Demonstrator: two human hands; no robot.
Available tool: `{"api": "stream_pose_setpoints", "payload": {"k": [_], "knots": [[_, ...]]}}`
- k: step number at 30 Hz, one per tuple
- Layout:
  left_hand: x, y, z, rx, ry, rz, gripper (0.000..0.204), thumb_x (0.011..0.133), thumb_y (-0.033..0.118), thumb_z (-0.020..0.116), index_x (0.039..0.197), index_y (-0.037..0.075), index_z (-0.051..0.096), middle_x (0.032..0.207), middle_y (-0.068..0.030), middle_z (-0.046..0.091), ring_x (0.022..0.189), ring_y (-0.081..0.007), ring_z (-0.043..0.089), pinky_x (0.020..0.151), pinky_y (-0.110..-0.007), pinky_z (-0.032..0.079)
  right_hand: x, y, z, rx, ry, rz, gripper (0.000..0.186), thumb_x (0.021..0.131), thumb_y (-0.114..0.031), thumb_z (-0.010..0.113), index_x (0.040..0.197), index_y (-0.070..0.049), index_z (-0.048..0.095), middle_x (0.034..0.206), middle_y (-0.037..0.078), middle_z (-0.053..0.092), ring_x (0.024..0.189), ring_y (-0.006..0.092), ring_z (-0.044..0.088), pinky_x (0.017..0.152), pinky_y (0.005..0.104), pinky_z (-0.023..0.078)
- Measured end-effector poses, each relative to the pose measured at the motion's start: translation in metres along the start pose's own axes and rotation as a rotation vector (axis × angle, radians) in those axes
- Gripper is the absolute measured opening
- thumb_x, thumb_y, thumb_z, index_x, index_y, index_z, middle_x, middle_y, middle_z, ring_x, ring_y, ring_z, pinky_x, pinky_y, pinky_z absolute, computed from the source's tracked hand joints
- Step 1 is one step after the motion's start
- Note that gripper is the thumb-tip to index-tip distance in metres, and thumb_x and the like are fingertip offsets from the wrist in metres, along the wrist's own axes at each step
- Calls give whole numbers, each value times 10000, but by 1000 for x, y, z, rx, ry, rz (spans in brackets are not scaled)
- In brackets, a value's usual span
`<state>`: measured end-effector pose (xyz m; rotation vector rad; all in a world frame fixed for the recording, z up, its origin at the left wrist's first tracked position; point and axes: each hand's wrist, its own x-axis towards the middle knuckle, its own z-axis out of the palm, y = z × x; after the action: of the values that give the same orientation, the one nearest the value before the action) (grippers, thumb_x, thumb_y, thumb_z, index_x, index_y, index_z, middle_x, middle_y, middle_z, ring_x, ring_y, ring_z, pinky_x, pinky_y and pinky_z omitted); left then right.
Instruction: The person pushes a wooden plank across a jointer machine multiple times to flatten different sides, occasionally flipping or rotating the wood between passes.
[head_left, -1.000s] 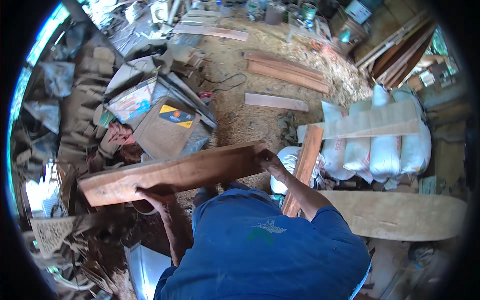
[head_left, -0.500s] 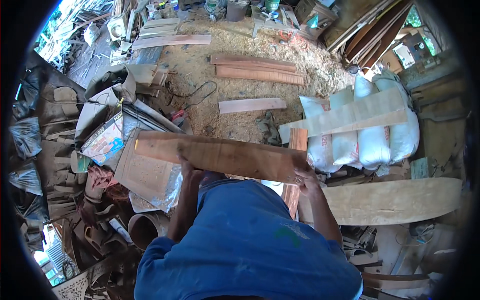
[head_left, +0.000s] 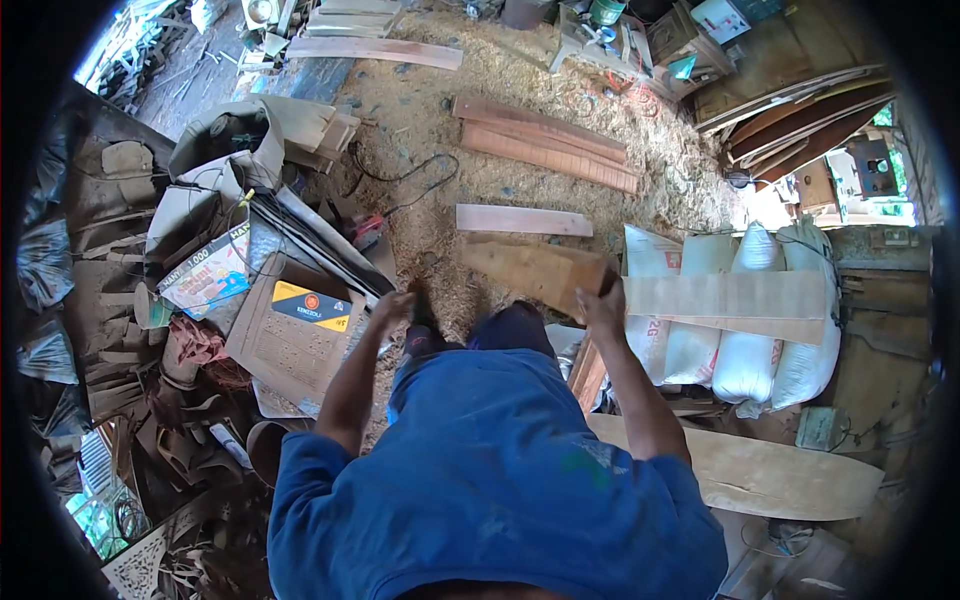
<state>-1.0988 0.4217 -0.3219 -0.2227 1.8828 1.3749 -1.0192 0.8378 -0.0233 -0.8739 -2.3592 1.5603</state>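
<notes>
A brown wooden plank (head_left: 540, 270) hangs tilted in front of my legs, its far left end close to a paler board on the floor. My right hand (head_left: 600, 303) grips its right end, fingers wrapped around the edge. Apart from the plank, my left hand (head_left: 393, 308) is beside my shoe, fingers curled and nothing seen in them. Left of that hand lies a brown panel (head_left: 290, 345) bearing a dark blue and yellow label (head_left: 312, 306). The pale pinkish board (head_left: 524, 220) lies on the sawdust just past the plank.
Two reddish boards (head_left: 548, 150) lie farther off on the sawdust floor (head_left: 420, 110). White sacks (head_left: 750, 355) stand at the right under a pale board (head_left: 725, 300). A long, round-ended board (head_left: 785, 470) lies nearer. A cable (head_left: 435, 180) curls across the floor; wood scraps (head_left: 190, 470) crowd the left.
My left hand has let go of the plank and moved aside. My right hand has swung the plank forward and lower, uncovering the labelled panel and my feet. The view has shifted.
</notes>
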Motion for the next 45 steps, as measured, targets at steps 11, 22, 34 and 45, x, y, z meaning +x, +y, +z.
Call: {"api": "stream_pose_setpoints", "payload": {"k": [11,22,34,45], "knots": [[-222,-150,-49,-90,672,-630,362,952,393,629,1107,68,597,606,-55,525,497,-206,554,462,-358,475,181,107,-9,-214,20,83,677,742,-85,754,1341,-51,441,998,142,662,774,260,675,510,385,561],[-129,27,121,-30,358,-436,558,897,537,652,1214,77,647,1070,-183,689,996,-323,659,845,-416,517,302,146,6,-152,-144,205,603,752,-157,775,1251,-33,458,1066,164,653,853,262,668,536,407,548],[-182,107,120,-24,679,-320,450,972,371,644,1248,16,639,1100,-148,725,890,-217,704,806,-339,552,407,241,-2,-193,-287,381,577,776,-204,790,1254,-7,535,1084,186,675,972,333,677,772,492,576],[-233,89,242,52,558,-685,395,946,349,672,1200,47,674,1057,-144,729,900,-205,701,751,-364,570,458,315,-77,-950,-223,-28,456,872,-357,598,1179,-25,660,1133,225,700,1059,398,673,921,457,538]]}}
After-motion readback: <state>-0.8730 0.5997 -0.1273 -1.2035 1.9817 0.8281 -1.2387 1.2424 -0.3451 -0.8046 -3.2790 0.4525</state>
